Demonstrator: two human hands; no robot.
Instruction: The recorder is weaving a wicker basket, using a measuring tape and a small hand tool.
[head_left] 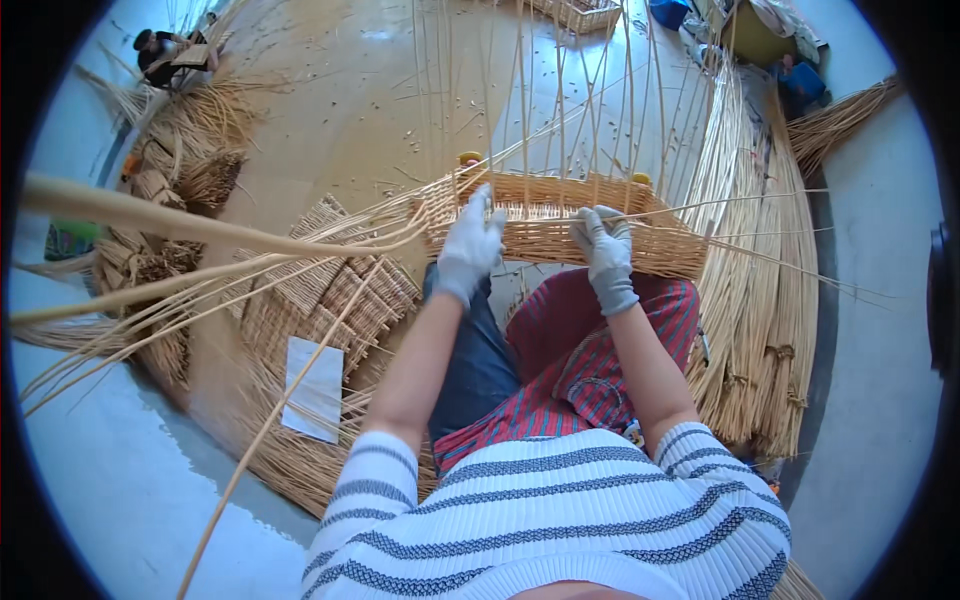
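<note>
A long, shallow wicker basket (540, 240) lies across my knees, partly woven, with tall upright rods rising from its far side. My left hand (470, 245), in a pale grey work glove, grips the near wall toward the left end, its fingers reaching over the rim. At the near rim right of the middle, my gloved right hand (607, 250) is closed in a pinch on a thin willow rod (720, 201) that trails off to the right. The fingertips partly hide the weave there. Long loose rods (340, 243) fan out leftward from the basket's left end.
Flat woven panels (320, 280) and a white sheet (314, 390) lie at my left. Bundles of rods line the left wall, and a long bundle (760, 300) stretches along my right. Another woven basket (580, 14) sits at the far edge; a person (180, 55) is far left.
</note>
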